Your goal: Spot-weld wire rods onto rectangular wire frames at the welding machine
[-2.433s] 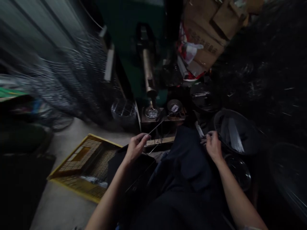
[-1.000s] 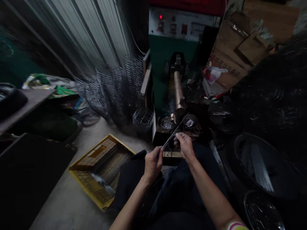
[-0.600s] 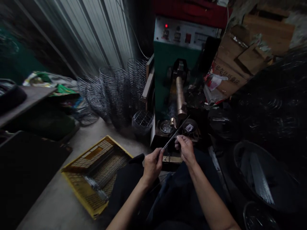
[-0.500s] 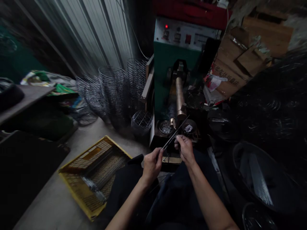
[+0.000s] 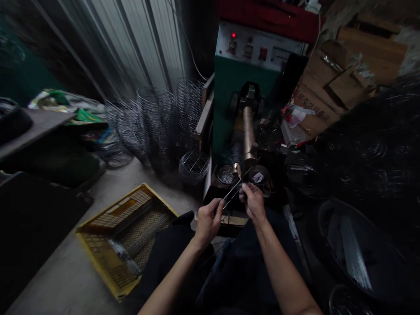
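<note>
My left hand [image 5: 209,218] is closed, thumb against fingers, on a thin metal wire piece [image 5: 232,190] that shows as two nearly parallel strands. Its strands slant up and right, and the far end reaches the tip of the machine's lower electrode [image 5: 236,169]. Opposite it, my right hand [image 5: 253,202] pinches close to the lower strand; the exact grip is dark and partly hidden by the fingers. Above both hands, the thick brass-coloured arm [image 5: 249,131] juts from the green machine [image 5: 226,83]. Whether the wire touches the electrode is hard to see.
A yellow crate [image 5: 110,262] with metal rods stands at lower left. Stacked wire baskets [image 5: 155,122] are behind it. Beside the electrode sit a dish of small metal bits [image 5: 226,175] and a round dark container [image 5: 259,176]. At right, a black tub [image 5: 323,245] holds thin rods.
The wire's far end has drawn back from beneath the brass arm to the lower electrode's tip, and its two strands look more apart. Both hands keep nearly the same place; the view has shifted slightly.
</note>
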### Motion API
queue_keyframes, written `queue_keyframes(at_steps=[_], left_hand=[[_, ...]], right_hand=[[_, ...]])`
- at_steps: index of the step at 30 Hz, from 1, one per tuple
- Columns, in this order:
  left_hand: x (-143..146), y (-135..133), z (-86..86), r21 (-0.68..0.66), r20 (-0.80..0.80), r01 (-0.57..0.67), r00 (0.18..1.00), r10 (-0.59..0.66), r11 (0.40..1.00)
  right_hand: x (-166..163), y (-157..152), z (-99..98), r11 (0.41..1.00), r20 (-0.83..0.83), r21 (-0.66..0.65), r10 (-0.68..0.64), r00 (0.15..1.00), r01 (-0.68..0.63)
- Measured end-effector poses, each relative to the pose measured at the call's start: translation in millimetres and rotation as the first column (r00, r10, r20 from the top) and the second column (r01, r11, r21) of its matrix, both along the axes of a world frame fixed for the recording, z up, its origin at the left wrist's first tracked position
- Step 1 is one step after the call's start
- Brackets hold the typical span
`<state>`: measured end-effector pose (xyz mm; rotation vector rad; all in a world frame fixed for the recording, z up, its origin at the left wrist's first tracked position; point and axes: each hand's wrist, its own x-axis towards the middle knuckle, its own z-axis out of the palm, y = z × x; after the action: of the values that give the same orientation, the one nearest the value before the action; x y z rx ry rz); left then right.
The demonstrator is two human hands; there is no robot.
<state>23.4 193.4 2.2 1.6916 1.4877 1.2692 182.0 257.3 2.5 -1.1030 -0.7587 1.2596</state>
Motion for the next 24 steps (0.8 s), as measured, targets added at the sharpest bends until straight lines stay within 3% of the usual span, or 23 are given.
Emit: queue_keyframes(at_steps=[14,24], left_hand=[[0,10,-0.7,0.005,-0.006,0.012,1.000,-0.012,1.000],[3,11,-6.0,0.074,0.032,0.006,0.999,-0.008,0.997]], right_hand=[[2,9,3.9,0.999,-0.017,-0.008,0.051,0.999,-0.052],[12,8,2.5,0.998,0.184,0.021,0.059,0.981,-0.064]])
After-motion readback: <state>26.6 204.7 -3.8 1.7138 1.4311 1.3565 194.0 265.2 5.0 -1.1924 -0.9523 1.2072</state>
